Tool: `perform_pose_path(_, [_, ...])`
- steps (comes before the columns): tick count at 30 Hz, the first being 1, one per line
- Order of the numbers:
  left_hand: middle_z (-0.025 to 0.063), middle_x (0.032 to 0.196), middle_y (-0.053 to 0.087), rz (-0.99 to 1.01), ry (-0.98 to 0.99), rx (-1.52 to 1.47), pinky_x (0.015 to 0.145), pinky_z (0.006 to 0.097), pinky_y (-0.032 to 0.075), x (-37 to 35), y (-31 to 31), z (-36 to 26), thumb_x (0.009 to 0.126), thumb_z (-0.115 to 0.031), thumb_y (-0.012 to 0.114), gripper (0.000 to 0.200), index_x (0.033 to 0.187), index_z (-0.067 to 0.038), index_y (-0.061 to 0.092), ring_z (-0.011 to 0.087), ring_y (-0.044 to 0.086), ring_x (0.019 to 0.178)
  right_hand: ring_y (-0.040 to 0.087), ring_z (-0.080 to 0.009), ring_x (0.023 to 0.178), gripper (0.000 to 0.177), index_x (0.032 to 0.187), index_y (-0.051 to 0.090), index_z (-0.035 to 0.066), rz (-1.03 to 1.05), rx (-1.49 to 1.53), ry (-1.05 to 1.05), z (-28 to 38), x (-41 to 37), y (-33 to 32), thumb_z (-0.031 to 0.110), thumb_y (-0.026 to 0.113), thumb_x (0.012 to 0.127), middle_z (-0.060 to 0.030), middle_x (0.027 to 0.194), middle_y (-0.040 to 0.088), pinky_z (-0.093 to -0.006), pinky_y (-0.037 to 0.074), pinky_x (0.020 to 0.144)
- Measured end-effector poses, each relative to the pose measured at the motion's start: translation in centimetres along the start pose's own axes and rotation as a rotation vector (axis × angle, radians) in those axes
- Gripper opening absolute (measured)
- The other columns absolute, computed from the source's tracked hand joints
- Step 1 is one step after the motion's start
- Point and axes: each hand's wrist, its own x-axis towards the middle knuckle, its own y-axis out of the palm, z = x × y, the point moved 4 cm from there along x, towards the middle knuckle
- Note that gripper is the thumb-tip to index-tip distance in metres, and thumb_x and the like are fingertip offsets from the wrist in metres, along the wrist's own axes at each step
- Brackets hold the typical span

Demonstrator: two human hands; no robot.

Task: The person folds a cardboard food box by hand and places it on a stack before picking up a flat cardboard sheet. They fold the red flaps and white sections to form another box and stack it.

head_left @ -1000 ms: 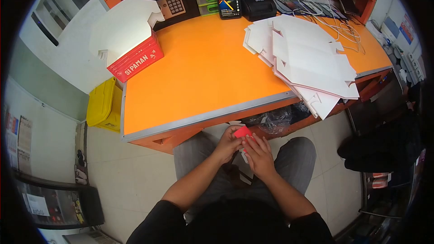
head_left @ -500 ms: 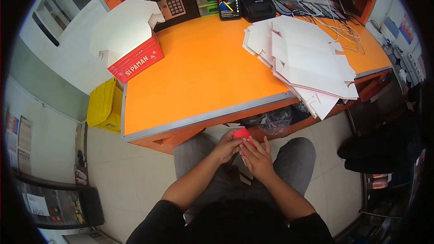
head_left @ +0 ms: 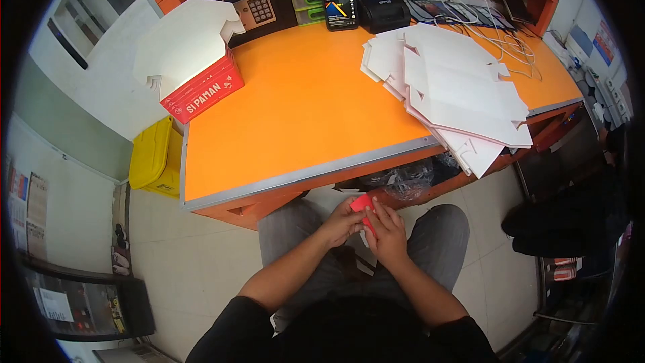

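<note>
Low over my lap, in front of the desk edge, both hands hold a small red piece (head_left: 361,203), which looks like folded card. My left hand (head_left: 341,223) grips it from the left with closed fingers. On the other side my right hand (head_left: 389,234) presses its thumb and fingers against the piece. A pale part hangs below the red, mostly hidden by my hands. On the desk, flat white carton blanks (head_left: 460,87) lie stacked at the right, and folded red cartons (head_left: 205,91) with white blanks on top (head_left: 181,44) stand at the left.
The orange desk (head_left: 295,114) has a metal-trimmed front edge. At its back are a phone (head_left: 338,0), a black printer-like device (head_left: 383,7), a keypad safe (head_left: 259,10) and tangled white cables (head_left: 514,47). A yellow bin (head_left: 154,158) stands left; clear plastic (head_left: 410,181) lies under the desk.
The red piece has tilted and moved slightly lower and to the right. My right fingers have drawn together around it, where they were more spread before.
</note>
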Motion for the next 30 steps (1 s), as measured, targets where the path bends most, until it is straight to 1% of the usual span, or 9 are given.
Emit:
perform_pose_path(4, [0.0081, 0.135, 0.059, -0.008, -0.009, 0.017, 0.096, 0.0338, 0.057, -0.2, 1.0, -0.1, 0.103, -0.01, 0.062, 0.043, 0.143, -0.009, 0.047, 0.0179, 0.064, 0.118, 0.057, -0.0376, 0.123, 0.057, 0.139, 0.062, 0.001, -0.026, 0.083, 0.101, -0.7, 0.0, 0.5, 0.011, 0.073, 0.083, -0.0182, 0.147, 0.057, -0.0469, 0.043, 0.106])
perform_pose_path(7, [0.0073, 0.132, 0.062, -0.039, -0.006, 0.144, 0.095, 0.0324, 0.056, -0.3, 1.0, 0.3, 0.102, -0.01, 0.062, 0.044, 0.144, -0.009, 0.048, 0.0159, 0.065, 0.115, 0.057, -0.0394, 0.124, 0.056, 0.14, 0.06, 0.0, -0.03, 0.225, 0.158, -1.3, 0.1, 0.1, 0.011, 0.07, 0.086, -0.02, 0.144, 0.058, -0.0469, 0.043, 0.108])
perform_pose_path(10, [0.0063, 0.126, 0.065, -0.044, -0.029, 0.242, 0.093, 0.0308, 0.056, 0.3, -0.3, 1.0, 0.102, -0.008, 0.062, 0.044, 0.144, -0.007, 0.049, 0.014, 0.065, 0.111, 0.06, -0.0362, 0.117, 0.048, 0.138, 0.06, 0.0, -0.065, 0.296, 0.172, -2.6, -0.4, 0.6, 0.011, 0.067, 0.092, -0.0202, 0.133, 0.062, -0.0447, 0.046, 0.103])
perform_pose_path(13, [0.0052, 0.121, 0.067, 0.056, -0.121, 0.249, 0.092, 0.0299, 0.055, 0.8, -0.9, 1.6, 0.101, -0.006, 0.061, 0.043, 0.143, -0.005, 0.051, 0.0135, 0.066, 0.107, 0.063, -0.032, 0.111, 0.034, 0.13, 0.066, 0.001, -0.136, 0.583, 0.546, -5.5, -1.1, 1.5, 0.013, 0.062, 0.099, -0.0187, 0.121, 0.065, -0.039, 0.049, 0.099])
perform_pose_path(17, [0.0053, 0.119, 0.067, 0.117, -0.253, 0.335, 0.091, 0.0287, 0.055, 0.1, -0.2, 2.0, 0.1, -0.004, 0.061, 0.044, 0.143, -0.004, 0.052, 0.0132, 0.066, 0.106, 0.067, -0.0252, 0.104, 0.021, 0.113, 0.075, 0.001, -0.092, 0.68, 0.669, -9.9, -2.5, 3.3, 0.012, 0.063, 0.099, -0.0143, 0.111, 0.067, -0.0347, 0.052, 0.092])
perform_pose_path(20, [0.0056, 0.116, 0.067, 0.158, -0.267, 0.366, 0.091, 0.0278, 0.053, 0.3, -0.7, 2.8, 0.099, -0.003, 0.062, 0.044, 0.142, -0.004, 0.054, 0.0125, 0.065, 0.104, 0.068, -0.0246, 0.102, 0.021, 0.113, 0.075, 0.001, 0.118, 0.673, 0.693, -8.7, -2.1, 2.7, 0.009, 0.062, 0.097, -0.0149, 0.114, 0.068, -0.0346, 0.053, 0.09])
perform_pose_path(23, [0.0062, 0.113, 0.067, 0.157, -0.247, 0.382, 0.09, 0.0265, 0.053, 0.3, -0.8, 2.7, 0.098, -0.002, 0.062, 0.042, 0.14, -0.002, 0.055, 0.0119, 0.065, 0.101, 0.069, -0.0261, 0.101, 0.024, 0.115, 0.074, 0.002, 0.175, 0.721, 0.662, -8.8, -2.7, 4.0, 0.01, 0.064, 0.095, -0.0168, 0.113, 0.07, -0.0363, 0.053, 0.09])
perform_pose_path(26, [0.0064, 0.107, 0.069, 0.138, -0.228, 0.372, 0.086, 0.0254, 0.054, 0.2, -0.7, 2.5, 0.097, 0.0, 0.063, 0.04, 0.137, 0.0, 0.057, 0.012, 0.066, 0.097, 0.069, -0.0281, 0.101, 0.026, 0.115, 0.073, 0.002, 0.226, 0.578, 0.664, -9.2, -2.9, 4.4, 0.015, 0.068, 0.093, -0.0174, 0.111, 0.07, -0.0383, 0.053, 0.091])
perform_pose_path(30, [0.0065, 0.105, 0.069, 0.083, -0.191, 0.417, 0.084, 0.0262, 0.054, 0.4, -1.2, 2.8, 0.097, -0.002, 0.065, 0.036, 0.133, 0.0, 0.06, 0.013, 0.066, 0.095, 0.065, -0.0321, 0.107, 0.025, 0.11, 0.071, 0.003, 0.259, 0.593, 0.663, -10.1, -3.5, 5.2, 0.017, 0.072, 0.09, -0.0172, 0.113, 0.068, -0.0408, 0.051, 0.095])
